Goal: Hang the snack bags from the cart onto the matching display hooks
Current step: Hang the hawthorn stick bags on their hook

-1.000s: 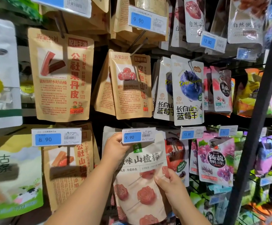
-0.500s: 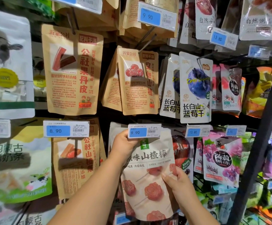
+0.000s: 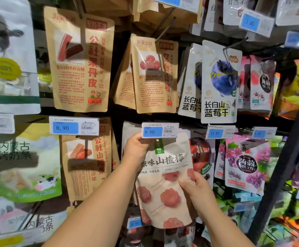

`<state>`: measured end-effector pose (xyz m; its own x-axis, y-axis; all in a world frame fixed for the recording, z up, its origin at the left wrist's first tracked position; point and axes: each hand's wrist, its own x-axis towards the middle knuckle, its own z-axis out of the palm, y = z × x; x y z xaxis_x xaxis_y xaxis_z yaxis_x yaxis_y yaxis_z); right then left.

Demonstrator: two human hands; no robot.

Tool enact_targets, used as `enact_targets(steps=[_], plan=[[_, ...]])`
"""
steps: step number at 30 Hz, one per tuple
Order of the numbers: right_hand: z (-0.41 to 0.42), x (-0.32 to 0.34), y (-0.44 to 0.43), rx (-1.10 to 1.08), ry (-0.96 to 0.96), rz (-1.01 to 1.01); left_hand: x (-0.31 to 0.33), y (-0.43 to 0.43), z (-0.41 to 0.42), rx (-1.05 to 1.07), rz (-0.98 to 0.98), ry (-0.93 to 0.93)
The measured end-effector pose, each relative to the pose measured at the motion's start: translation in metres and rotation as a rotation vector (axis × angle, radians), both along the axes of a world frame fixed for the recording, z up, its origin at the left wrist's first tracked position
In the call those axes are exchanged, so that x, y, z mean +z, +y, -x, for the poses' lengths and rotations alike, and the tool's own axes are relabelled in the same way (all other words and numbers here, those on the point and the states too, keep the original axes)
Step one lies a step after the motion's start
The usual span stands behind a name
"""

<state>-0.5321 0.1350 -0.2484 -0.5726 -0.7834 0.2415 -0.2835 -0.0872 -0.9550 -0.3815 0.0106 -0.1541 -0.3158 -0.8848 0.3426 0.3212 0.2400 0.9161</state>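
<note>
I see my left hand [image 3: 136,150] pinching the bag [image 3: 164,182] at eleven o'clock, under the tag [image 3: 160,130]. My right hand [image 3: 195,189] pinches its three o'clock edge. It looks light, soft and crinkly; best held by the top seam.

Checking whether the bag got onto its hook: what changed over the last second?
Nothing visibly moved; only the head camera's view shifted slightly. The left hand still pinches the top left corner of the hawthorn stick bag beside the 9.90 price tag. The right hand still holds the bag's right edge.
</note>
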Motion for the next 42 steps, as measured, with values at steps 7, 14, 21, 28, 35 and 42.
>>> enact_targets(steps=[7,14,21,28,35,42], plan=[[0.0,-0.003,0.004,0.019,-0.054,0.046,0.001,-0.002,-0.006,0.029,0.127,-0.022],[-0.002,-0.002,0.002,0.085,-0.199,0.133,-0.014,-0.003,-0.022,0.153,0.113,-0.03],[-0.008,0.004,-0.009,0.108,-0.195,0.112,-0.03,0.003,-0.033,0.02,-0.169,0.101],[-0.008,0.039,-0.024,0.122,-0.142,0.111,-0.018,0.005,-0.031,0.092,-0.112,0.027],[-0.008,0.107,-0.048,0.089,-0.14,0.275,-0.015,0.002,-0.029,0.136,-0.07,-0.018],[0.001,0.11,-0.056,0.233,-0.368,0.247,-0.018,-0.001,-0.029,0.165,-0.105,-0.003]])
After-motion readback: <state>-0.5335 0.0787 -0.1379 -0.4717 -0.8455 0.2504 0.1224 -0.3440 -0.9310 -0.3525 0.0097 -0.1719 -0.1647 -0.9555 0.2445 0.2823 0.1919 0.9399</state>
